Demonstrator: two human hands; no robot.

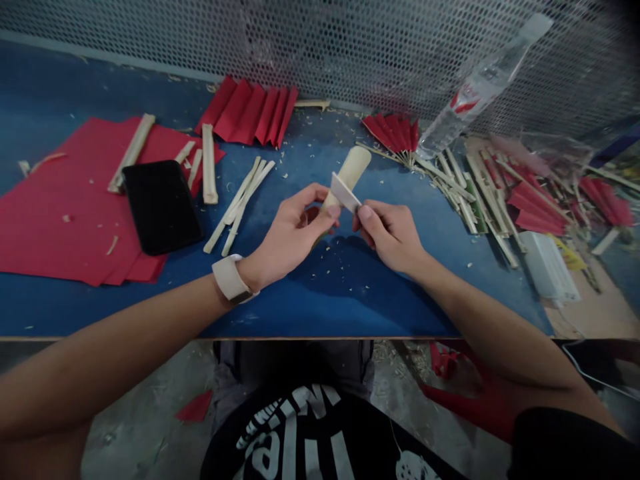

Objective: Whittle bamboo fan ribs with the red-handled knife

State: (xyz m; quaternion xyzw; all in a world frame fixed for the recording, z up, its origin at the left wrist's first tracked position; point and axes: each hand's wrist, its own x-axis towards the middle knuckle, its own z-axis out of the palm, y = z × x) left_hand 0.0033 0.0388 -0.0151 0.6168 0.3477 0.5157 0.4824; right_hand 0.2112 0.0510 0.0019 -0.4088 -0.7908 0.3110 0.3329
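Note:
My left hand point(303, 223) is closed around a pale split piece of bamboo point(355, 165), which tilts up and to the right over the blue table. In my right hand point(387, 230), pinched between thumb and fingers, is a small flat blade point(345, 192) with a whitish face. The blade lies across the bamboo just above my left thumb. Small shavings are scattered on the table under both hands. Left of my left hand lie several thin bamboo strips point(240, 207).
Red paper sheets point(60, 213), a black phone point(163, 207) and bamboo pieces point(209, 163) lie left. Folded red paper point(250, 110) sits behind. At right are a small red fan point(395, 133), a leaning water bottle point(475, 93), bamboo sticks point(485, 187) and a white box-like object point(549, 267).

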